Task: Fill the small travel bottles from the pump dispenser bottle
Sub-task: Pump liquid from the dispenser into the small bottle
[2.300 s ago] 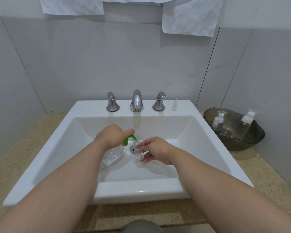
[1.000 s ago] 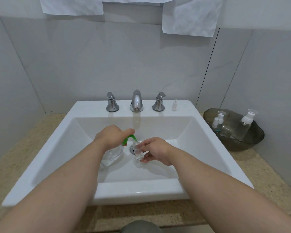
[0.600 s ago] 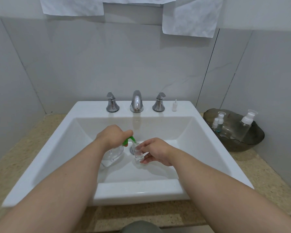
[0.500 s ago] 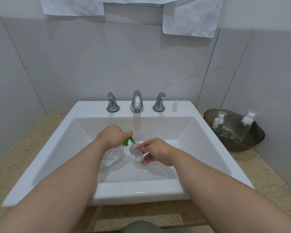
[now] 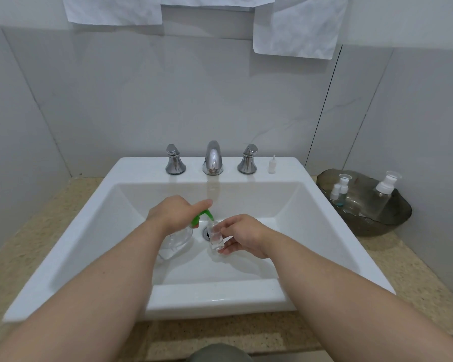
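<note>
Around you: white square ceramic sink set in a speckled beige stone counter. On its back deck a chrome faucet spout sits between the left chrome tap handle and the right chrome tap handle, with a small white nozzle-shaped cap standing just right of that handle. All of these are behind the hands and well apart from them. On the counter to the right, a dark smoky glass bowl holds two small white-capped clear bottles and a larger clear bottle with a white pump top. Two white cloth sheets hang on the grey tiled wall above. In the basin, your left hand sits on top of the clear rounded pump dispenser bottle, fingers curled down round its neck, index finger laid straight along the green pump head. The hand hides the neck and the body shows below it. The green spout points right and down to the mouth of the small clear travel bottle, though contact can't be made out. Your right hand pinches that bottle from its right side, roughly upright, just beside the round metal drain. Fill level unreadable
</note>
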The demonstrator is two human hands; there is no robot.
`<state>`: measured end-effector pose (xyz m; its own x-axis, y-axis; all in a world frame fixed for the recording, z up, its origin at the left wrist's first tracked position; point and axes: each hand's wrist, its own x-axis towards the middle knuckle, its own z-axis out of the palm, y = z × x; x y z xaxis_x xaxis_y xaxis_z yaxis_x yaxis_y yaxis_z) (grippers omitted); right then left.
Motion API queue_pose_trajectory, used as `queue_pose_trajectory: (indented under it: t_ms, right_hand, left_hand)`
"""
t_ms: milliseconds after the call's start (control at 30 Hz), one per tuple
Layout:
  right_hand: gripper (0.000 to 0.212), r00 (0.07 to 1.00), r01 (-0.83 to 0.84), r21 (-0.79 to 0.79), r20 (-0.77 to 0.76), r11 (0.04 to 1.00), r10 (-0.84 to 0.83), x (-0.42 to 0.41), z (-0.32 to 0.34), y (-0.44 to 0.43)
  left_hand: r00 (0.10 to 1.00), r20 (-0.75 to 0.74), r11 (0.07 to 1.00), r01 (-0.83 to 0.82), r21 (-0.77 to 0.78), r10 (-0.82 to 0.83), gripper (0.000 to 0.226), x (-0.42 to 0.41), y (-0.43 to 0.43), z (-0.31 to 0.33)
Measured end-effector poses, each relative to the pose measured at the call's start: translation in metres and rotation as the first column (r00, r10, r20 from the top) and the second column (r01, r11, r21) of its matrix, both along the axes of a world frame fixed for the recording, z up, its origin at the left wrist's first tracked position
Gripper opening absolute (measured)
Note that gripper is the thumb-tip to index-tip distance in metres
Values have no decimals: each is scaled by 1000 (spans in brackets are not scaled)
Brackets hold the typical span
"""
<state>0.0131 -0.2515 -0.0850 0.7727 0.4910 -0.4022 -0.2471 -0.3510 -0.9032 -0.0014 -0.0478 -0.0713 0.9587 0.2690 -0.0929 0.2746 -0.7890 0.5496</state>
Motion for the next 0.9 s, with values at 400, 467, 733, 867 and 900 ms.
queue_pose_trajectory:
  t_ms: [400, 467, 733, 867, 900]
  right_hand:
    - [34, 999, -39, -28, 11, 999, 39, -2, 1, -2]
    - [29, 998, -53, -12, 14, 998, 54, -3, 2, -3]
    - [22, 995, -87, -6, 40, 996, 87, -3, -1, -3]
    - [25, 994, -96, -12, 55, 995, 97, -4, 1, -3]
    - [28, 993, -101, -19, 58, 995, 101, -5, 1, -3]
  left_hand:
    - [999, -16, 999, -29, -14, 29, 60, 1, -4, 2]
    - [1000, -18, 1000, -23, -9, 23, 57, 1, -4, 2]
    - [999, -33, 1000, -1, -3, 1, 48, 1, -4, 4]
    - [1000, -28, 1000, 4, -24, -5, 44, 1, -3, 4]
    - [1000, -26, 1000, 3, -26, -3, 43, 1, -3, 4]
